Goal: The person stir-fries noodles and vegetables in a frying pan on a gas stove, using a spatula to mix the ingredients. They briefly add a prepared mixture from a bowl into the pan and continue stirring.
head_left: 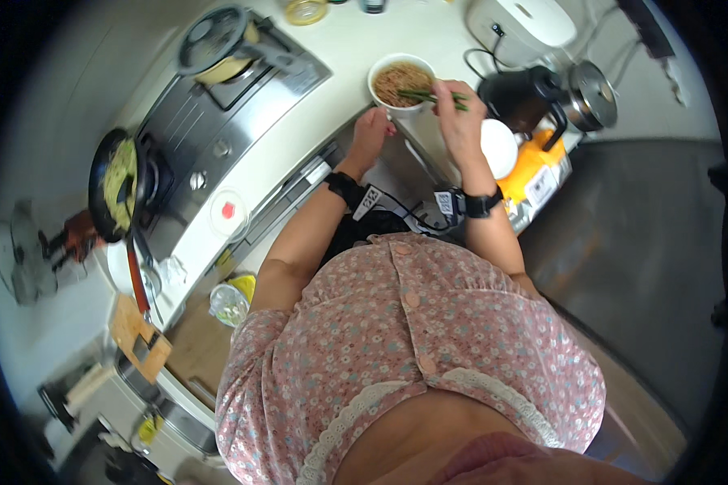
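A white bowl [384, 95] of brown noodles [402, 79] stands near the counter's front edge. My right hand [461, 121] is closed round a pair of green chopsticks [422, 96], whose tips reach into the noodles. Right at the bowl's near side is my left hand [370, 137], its fingers curled in. Whether it grips the bowl or something small there, I cannot tell; a bit of red shows by its fingertips. Dark straps with tags wrap both wrists.
Right of the bowl are a black kettle [519, 99], a white round lid or plate [499, 149], a yellow package [538, 166] and a white appliance [526, 28]. On the left, a stove [218, 133] carries a lidded pot [218, 48] and a black frying pan [105, 186] with greenish food.
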Action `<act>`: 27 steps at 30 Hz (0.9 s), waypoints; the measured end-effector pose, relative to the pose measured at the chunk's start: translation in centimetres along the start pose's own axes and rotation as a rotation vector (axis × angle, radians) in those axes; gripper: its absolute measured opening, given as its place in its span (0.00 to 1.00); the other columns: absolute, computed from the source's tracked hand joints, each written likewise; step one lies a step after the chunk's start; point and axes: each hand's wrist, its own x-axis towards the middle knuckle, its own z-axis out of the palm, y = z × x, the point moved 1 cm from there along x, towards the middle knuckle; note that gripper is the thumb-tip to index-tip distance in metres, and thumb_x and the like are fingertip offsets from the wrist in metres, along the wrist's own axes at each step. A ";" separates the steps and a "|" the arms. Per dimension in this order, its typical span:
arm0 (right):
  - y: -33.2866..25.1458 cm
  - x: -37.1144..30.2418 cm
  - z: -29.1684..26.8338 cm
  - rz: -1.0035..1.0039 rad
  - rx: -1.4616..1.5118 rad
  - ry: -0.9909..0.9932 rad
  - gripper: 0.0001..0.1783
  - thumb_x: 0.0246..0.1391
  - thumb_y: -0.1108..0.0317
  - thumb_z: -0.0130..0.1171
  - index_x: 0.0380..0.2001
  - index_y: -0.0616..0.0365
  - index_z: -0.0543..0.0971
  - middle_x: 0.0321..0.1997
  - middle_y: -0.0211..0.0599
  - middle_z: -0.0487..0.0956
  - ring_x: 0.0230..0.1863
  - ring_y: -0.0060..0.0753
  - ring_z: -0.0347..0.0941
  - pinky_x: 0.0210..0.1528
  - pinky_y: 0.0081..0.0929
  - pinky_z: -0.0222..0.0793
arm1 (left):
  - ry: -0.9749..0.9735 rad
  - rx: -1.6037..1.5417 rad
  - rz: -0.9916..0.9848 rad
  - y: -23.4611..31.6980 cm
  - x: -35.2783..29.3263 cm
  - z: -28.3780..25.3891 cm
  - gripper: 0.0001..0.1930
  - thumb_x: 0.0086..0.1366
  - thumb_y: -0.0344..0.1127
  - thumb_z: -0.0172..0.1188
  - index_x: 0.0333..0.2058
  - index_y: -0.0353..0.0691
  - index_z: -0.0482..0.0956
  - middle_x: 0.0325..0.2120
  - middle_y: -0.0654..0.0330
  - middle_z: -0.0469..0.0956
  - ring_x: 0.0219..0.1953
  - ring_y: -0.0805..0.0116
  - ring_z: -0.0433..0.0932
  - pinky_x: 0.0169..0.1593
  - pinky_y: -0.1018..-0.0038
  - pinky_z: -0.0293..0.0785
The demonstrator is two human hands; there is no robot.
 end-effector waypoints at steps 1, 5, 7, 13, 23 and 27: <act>-0.8 -0.1 -0.2 0.036 0.007 -0.048 0.13 0.60 0.64 0.57 0.30 0.65 0.80 0.23 0.31 0.77 0.22 0.18 0.71 0.26 0.19 0.67 | 0.018 0.106 0.066 0.8 -1.1 -1.1 0.18 0.71 0.43 0.44 0.31 0.34 0.73 0.21 0.61 0.74 0.25 0.73 0.72 0.33 0.75 0.71; -6.5 -0.9 -0.3 0.182 0.140 -0.223 0.12 0.58 0.64 0.59 0.32 0.65 0.80 0.20 0.31 0.77 0.20 0.18 0.70 0.23 0.17 0.66 | 0.073 0.129 -0.018 4.6 -7.2 -4.0 0.17 0.71 0.42 0.43 0.31 0.35 0.73 0.24 0.61 0.74 0.29 0.72 0.72 0.38 0.73 0.70; -10.3 -1.4 0.1 0.129 0.186 -0.327 0.14 0.60 0.63 0.58 0.33 0.66 0.80 0.20 0.30 0.77 0.20 0.18 0.70 0.23 0.16 0.66 | 0.122 0.108 -0.021 6.9 -10.7 -5.9 0.17 0.72 0.42 0.44 0.33 0.34 0.74 0.24 0.62 0.75 0.29 0.73 0.72 0.37 0.74 0.70; -19.5 -2.9 4.5 0.080 0.402 -0.669 0.16 0.63 0.62 0.53 0.33 0.65 0.82 0.22 0.32 0.78 0.20 0.18 0.71 0.24 0.15 0.65 | 0.450 0.146 0.037 13.3 -21.7 -11.1 0.18 0.72 0.43 0.47 0.28 0.36 0.73 0.19 0.66 0.72 0.26 0.78 0.70 0.32 0.78 0.68; -32.3 -5.1 15.8 -0.081 0.696 -0.899 0.24 0.64 0.54 0.51 0.34 0.68 0.80 0.26 0.39 0.78 0.21 0.24 0.75 0.24 0.17 0.71 | 0.698 -0.103 0.124 22.6 -35.0 -24.8 0.16 0.72 0.42 0.46 0.30 0.38 0.74 0.20 0.67 0.72 0.24 0.80 0.67 0.33 0.80 0.65; -37.3 -7.2 21.4 -0.043 0.715 -0.969 0.23 0.64 0.55 0.50 0.37 0.68 0.79 0.29 0.40 0.79 0.23 0.24 0.75 0.26 0.19 0.72 | 0.727 -0.012 0.133 24.3 -37.8 -32.1 0.16 0.72 0.42 0.46 0.31 0.37 0.75 0.20 0.67 0.71 0.25 0.80 0.68 0.33 0.81 0.66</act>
